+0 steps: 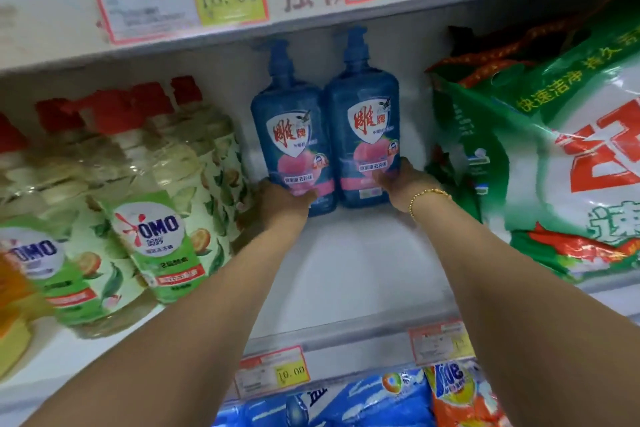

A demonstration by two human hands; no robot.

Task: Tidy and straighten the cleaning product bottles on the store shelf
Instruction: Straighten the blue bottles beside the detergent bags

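Reaching over the white shelf [346,270], the left grip [280,199] clasps the left blue bottle [291,128] low down, and the right grip [401,185] the right blue bottle [363,121]. Both stand upright, touching, far back. Rigid, probably heavy and slick; low holds look safer than the pump necks.

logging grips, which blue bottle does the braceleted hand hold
The blue bottle nearest the green bag: the right hand grips its base. The left hand holds the other blue bottle.

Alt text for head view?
The left hand grips the left blue bottle and the right hand the right blue bottle, both upright, side by side, deep on the shelf. OMO bottles stand left of them, a green bag right.
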